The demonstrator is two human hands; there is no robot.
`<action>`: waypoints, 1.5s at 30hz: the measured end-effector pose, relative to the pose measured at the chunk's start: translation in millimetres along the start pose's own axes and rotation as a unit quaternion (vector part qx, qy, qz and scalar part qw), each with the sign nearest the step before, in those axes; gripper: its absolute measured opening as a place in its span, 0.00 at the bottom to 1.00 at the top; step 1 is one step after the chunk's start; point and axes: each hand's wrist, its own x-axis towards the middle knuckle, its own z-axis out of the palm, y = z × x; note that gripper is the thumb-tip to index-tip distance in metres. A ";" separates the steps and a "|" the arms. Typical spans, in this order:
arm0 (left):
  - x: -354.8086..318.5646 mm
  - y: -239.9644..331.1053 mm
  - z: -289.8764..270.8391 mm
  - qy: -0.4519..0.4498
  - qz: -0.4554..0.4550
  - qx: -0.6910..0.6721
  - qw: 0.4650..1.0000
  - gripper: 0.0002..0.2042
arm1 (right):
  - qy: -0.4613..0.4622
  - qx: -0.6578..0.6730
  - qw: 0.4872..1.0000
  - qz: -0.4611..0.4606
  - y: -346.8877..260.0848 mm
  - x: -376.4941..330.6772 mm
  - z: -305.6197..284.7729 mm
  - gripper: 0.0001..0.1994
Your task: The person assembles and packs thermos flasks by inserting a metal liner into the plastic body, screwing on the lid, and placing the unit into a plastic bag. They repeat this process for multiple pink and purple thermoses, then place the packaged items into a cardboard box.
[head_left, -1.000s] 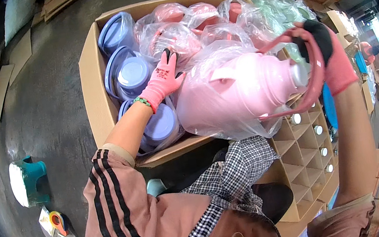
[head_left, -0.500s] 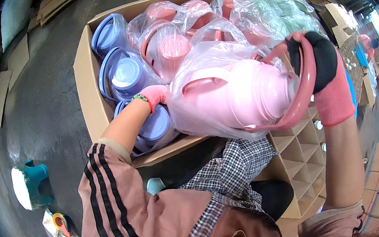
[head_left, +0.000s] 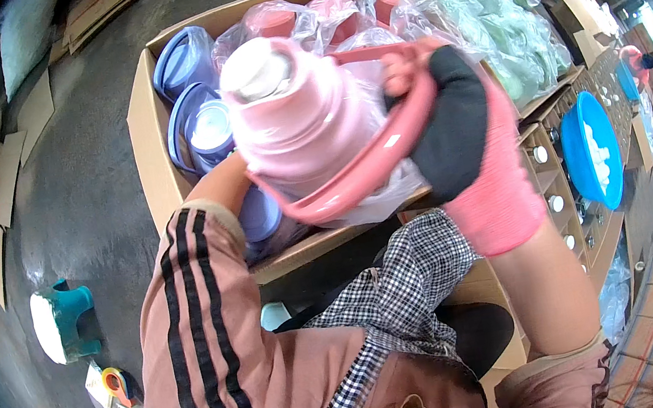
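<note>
A pink vacuum flask with a white top is tilted over the carton, its mouth toward the upper left. My right hand, in a pink glove with a black palm, is closed around the flask's darker pink carry handle. Clear plastic bag film hangs about the flask's lower part. My left forearm reaches in behind the flask, which hides my left hand and its fingers. Below in the open cardboard carton stand blue flasks on the left, wrapped red-pink flasks behind, and green wrapped ones at the right.
Right of the carton, a blue basin with white pieces rests by a divided box of bottles with white caps. A teal stool and tape roll are at the left. Stacked cartons line the right side.
The flask has moved left and its mouth has swung from the right to the upper left. My right hand moved left with the handle. My left hand has gone behind the flask.
</note>
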 end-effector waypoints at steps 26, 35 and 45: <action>-53.1 108.5 48.0 0.381 0.020 -0.394 0.836 0.12 | 0.093 -0.425 0.900 0.005 43.0 -34.8 -140.1 0.24; -75.6 140.2 36.5 0.276 -0.031 -0.559 0.781 0.10 | 0.393 -0.248 0.885 -0.007 32.3 -268.5 -282.1 0.18; -29.8 135.8 64.3 0.267 -0.069 -0.455 0.847 0.13 | 0.428 -0.219 0.875 -0.050 41.8 -314.5 -256.1 0.16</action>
